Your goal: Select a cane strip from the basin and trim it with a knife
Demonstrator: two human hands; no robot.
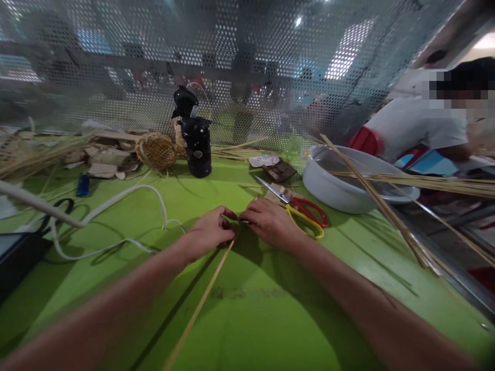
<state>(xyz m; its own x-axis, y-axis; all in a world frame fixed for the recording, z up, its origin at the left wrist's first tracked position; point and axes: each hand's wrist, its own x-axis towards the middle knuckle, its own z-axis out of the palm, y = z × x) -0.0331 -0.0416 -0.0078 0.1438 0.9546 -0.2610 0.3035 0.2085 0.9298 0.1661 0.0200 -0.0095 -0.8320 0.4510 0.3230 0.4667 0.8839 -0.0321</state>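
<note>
Green table (266, 335), hands (209, 228) close together.

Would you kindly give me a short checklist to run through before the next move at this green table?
1. Pale strip in the left hand: ok; it runs from the thumb towards the bottom of the view.
2. Right hand gripping securely: cannot tell; something shiny shows at its fingers, too small to identify.
3. Scissors close by: ok; they lie beside the right hand.
4. White cable clear of the left forearm: not ok; it disappears behind the arm.
5. Black bottle upright: ok.
</note>
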